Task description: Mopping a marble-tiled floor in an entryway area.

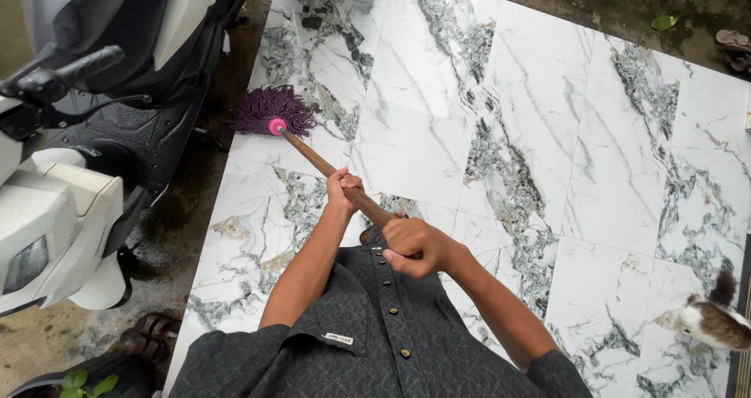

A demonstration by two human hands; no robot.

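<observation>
I hold a mop by its brown wooden handle (pixel 317 159) with both hands. My left hand (pixel 343 188) grips the handle further down, toward the mop end. My right hand (pixel 415 245) is closed around the upper end, close to my chest. The purple string mop head (pixel 266 107), with a pink collar, rests on the white marble-patterned floor tiles (pixel 501 132) near their left edge. My dark grey buttoned shirt fills the bottom of the view.
A white and black scooter (pixel 94 132) is parked at the left on wet, dirty concrete (pixel 180 234). A cat (pixel 713 320) stands at the lower right edge. Dark shoes (pixel 149 335) lie at the bottom left. Sandals (pixel 735 42) sit at the top right.
</observation>
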